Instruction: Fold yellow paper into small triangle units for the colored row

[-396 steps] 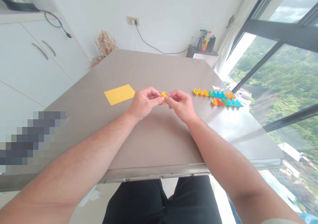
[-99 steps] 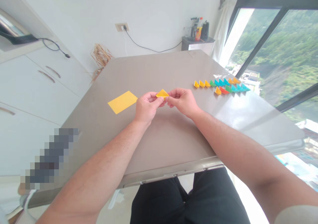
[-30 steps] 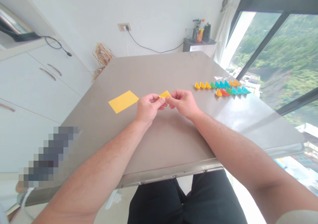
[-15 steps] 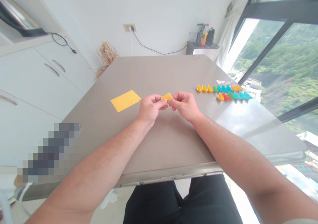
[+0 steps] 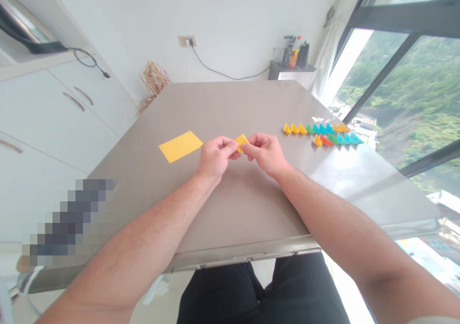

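A small folded piece of yellow paper point(image 5: 241, 142) is held between my two hands, just above the middle of the table. My left hand point(image 5: 217, 155) pinches its left side with thumb and fingers. On its right side, my right hand point(image 5: 265, 152) grips it the same way, thumb on top. Part of the paper is hidden behind my fingers. Flat on the table to the left lies a stack or sheet of yellow paper point(image 5: 180, 146), its right corner close to my left hand.
Two rows of small folded paper boats point(image 5: 325, 141) in yellow, green, blue, red and orange stand on the grey table point(image 5: 230, 103) at the right. A window point(image 5: 388, 75) is beyond them. Bottles point(image 5: 293, 58) stand on a small cabinet point(image 5: 293, 74) behind the table.
The yellow paper in my hands is tilted slightly differently, and my left thumb has shifted a little left on it. The sheet and the paper boats lie as before.
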Tool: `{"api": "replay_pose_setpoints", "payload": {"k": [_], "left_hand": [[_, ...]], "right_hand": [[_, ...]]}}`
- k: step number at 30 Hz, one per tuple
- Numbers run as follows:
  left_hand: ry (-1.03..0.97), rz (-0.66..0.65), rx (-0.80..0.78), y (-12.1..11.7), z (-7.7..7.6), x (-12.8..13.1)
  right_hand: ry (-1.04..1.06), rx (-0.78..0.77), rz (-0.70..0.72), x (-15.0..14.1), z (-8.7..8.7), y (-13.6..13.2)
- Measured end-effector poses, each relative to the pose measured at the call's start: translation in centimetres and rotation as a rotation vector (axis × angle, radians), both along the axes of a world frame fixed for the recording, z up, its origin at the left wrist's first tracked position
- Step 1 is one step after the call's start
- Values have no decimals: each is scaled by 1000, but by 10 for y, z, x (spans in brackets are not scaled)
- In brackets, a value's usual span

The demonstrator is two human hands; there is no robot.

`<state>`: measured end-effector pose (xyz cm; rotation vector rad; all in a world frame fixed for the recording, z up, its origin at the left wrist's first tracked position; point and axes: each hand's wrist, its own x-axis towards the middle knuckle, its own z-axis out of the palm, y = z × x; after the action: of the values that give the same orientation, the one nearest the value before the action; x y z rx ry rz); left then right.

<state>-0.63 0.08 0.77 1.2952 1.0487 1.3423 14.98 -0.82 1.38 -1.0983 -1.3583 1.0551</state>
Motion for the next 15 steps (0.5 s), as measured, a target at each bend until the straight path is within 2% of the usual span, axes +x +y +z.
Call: {"api": "replay_pose_setpoints", "payload": {"k": [7, 15], "left_hand": [[75, -93, 25, 0, -2, -1], [139, -26, 117, 3, -8, 1]], "right_hand": [[-36, -19, -8, 3, -2, 1], [-80, 10, -30, 5, -1, 1]]}}
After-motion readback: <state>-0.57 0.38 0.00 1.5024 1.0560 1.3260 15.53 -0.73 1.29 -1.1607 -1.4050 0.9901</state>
